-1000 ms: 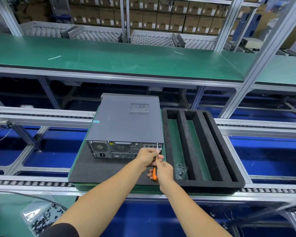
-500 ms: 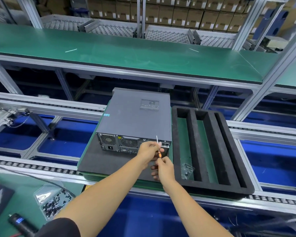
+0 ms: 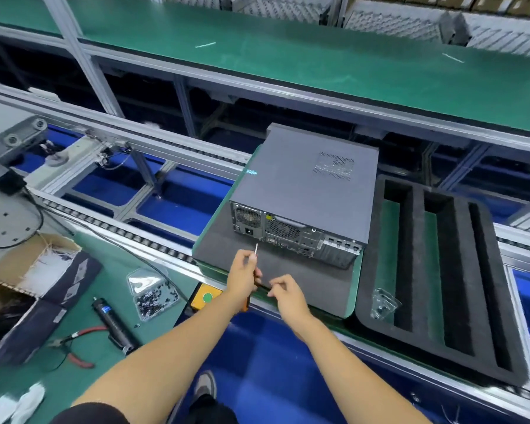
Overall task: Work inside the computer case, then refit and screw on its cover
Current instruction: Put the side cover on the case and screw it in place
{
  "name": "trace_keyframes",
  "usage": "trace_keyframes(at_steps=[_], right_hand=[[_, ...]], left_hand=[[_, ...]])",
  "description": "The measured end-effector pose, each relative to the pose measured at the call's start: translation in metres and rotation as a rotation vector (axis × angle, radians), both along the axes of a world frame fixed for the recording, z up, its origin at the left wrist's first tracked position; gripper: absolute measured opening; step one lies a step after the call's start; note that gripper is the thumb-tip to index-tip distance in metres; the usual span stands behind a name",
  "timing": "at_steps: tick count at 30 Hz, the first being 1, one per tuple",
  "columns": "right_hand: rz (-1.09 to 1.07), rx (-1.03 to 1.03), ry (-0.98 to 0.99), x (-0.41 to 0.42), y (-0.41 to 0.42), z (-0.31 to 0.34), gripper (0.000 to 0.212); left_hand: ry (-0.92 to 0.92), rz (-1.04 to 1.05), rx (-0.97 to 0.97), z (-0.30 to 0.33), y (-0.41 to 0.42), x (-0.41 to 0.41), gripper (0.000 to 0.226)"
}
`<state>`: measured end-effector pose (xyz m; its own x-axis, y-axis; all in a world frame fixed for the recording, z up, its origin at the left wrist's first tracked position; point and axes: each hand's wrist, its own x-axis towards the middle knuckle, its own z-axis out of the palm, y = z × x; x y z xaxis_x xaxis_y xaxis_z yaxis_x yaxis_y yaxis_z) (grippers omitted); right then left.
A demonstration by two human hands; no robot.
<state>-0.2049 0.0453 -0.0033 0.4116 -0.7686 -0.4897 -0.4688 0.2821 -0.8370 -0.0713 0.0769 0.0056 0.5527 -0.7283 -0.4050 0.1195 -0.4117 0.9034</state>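
So the dark grey metal computer case point(image 3: 306, 191) sits closed on the grey foam pad point(image 3: 288, 276), rear ports facing me. Left hand point(image 3: 242, 275) grips a thin orange-handled screwdriver point(image 3: 255, 250), handle mostly hidden. Right hand point(image 3: 285, 293) hangs loosely curled, apparently empty, fingertips hard to make out

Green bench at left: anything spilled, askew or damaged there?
Small dark screws lie loose on the open clear bag, one stray by the black tool. The cardboard box gapes with torn-looking flaps. Nothing else.
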Motion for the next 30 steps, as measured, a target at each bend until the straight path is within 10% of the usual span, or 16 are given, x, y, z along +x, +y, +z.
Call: trace_keyframes(at_steps=[17,30], right_hand=[[0.582,0.035,0.291,0.119,0.053,-0.044,0.023],[0.372,0.049,0.304,0.128,0.075,-0.06,0.012]], left_hand=[[-0.88,-1.157,0.467,-0.045,0.085,0.159,0.037],[-0.971,-1.275,0.332,-0.066,0.086,0.165,0.029]])
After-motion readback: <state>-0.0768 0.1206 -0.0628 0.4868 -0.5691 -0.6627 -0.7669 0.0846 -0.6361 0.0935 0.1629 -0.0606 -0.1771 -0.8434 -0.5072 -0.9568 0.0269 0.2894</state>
